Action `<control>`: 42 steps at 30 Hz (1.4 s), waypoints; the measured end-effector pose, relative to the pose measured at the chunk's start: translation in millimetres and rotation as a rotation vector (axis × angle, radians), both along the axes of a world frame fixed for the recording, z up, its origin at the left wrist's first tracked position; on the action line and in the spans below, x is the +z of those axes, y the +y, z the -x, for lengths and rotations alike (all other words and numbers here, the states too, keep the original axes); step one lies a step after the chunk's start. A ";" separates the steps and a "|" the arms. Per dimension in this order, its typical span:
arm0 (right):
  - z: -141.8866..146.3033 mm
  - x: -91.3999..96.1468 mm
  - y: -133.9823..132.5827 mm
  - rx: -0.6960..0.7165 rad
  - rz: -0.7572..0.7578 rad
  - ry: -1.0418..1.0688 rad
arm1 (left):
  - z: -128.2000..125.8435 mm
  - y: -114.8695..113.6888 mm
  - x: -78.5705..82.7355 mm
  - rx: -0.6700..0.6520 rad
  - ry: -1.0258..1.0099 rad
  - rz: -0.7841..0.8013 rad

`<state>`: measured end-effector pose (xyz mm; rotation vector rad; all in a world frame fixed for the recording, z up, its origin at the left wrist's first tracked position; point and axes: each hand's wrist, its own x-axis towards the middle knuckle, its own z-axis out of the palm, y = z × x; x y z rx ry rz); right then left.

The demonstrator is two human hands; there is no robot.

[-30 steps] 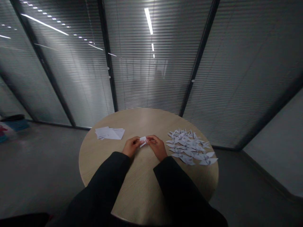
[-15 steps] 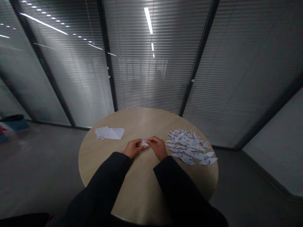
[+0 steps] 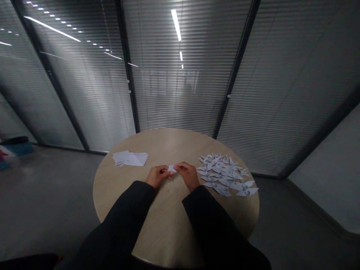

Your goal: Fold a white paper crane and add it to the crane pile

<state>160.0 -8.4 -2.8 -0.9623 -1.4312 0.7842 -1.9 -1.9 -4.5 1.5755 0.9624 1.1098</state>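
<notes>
A small folded piece of white paper (image 3: 171, 169) sits between my hands, just above the round wood-grain table (image 3: 165, 225). My left hand (image 3: 157, 176) pinches its left end, and my right hand (image 3: 188, 176) holds its right end with the fingertips. Much of the paper is hidden by my fingers. Several white origami cranes lie in a loose pile (image 3: 225, 175) just right of my right hand. A small stack of white paper sheets (image 3: 129, 158) lies farther off, up and left of my left hand.
Dark sleeves (image 3: 120, 217) cover both my forearms and rest over the table's near side. Behind the table stands a glass partition with slatted blinds (image 3: 174, 82). Grey floor surrounds the table, and colourful items (image 3: 11, 152) lie at the far left.
The folded paper has turned from a more raised, tilted position to a flatter one. My hands have come slightly lower, and the left hand has shifted a little to the right.
</notes>
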 end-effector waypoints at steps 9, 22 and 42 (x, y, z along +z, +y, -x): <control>2.8 1.2 -2.9 0.095 0.095 -0.018 | -0.7 -6.6 7.4 -0.021 0.082 -0.024; -0.1 -2.3 3.1 0.006 0.089 0.067 | -1.8 -5.2 12.4 -0.003 -0.077 0.076; 0.5 -1.3 -3.2 0.064 0.017 -0.102 | 0.8 -4.0 16.3 0.136 -0.218 -0.009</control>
